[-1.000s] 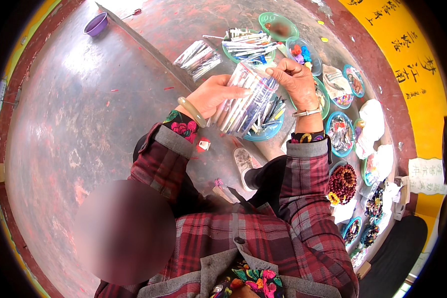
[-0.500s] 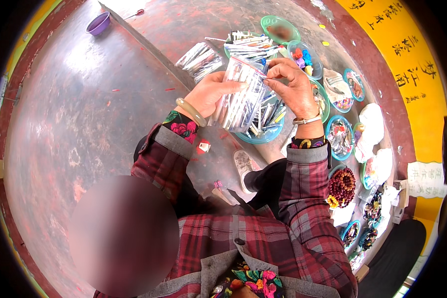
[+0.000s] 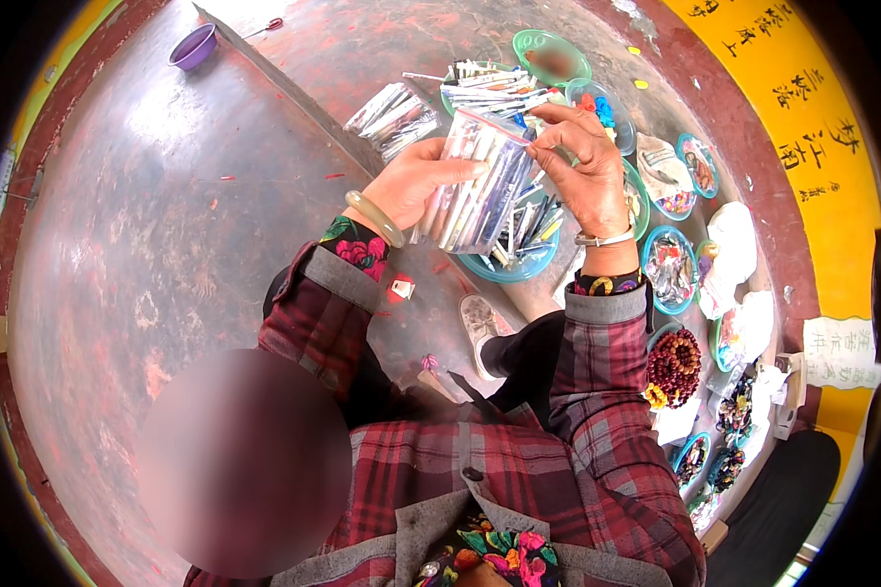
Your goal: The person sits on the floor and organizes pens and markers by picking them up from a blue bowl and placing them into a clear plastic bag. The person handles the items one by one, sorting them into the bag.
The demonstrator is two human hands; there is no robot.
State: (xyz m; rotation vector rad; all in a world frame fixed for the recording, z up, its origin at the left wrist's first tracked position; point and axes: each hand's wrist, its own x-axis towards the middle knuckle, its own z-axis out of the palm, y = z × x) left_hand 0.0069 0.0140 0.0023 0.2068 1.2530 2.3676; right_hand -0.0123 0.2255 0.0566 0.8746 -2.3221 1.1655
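A clear zip bag [image 3: 475,191] full of pens hangs between my hands, its red-edged top facing away from me. My left hand [image 3: 419,186] grips its left side, thumb laid across the front. At the bag's upper right corner, the thumb and forefinger of my right hand [image 3: 582,171] pinch the edge. Under the bag, partly hidden by it, stands a blue basin [image 3: 521,266] of loose pens. Just beyond are a green basin [image 3: 489,90] heaped with pens and a pile of bagged pens [image 3: 394,119] on the floor.
Along the right side stand several basins, one with colourful pieces [image 3: 597,110], another a blue basin [image 3: 669,269] of small packets. Dark red bead strings [image 3: 673,367] lie nearer. White cloth bags [image 3: 729,249] sit by the wall. A purple basin [image 3: 194,47] is at the far left.
My right hand has shifted slightly right, still pinching the bag's corner. The bag's top edge looks more stretched out; my left hand stays nearly in place.
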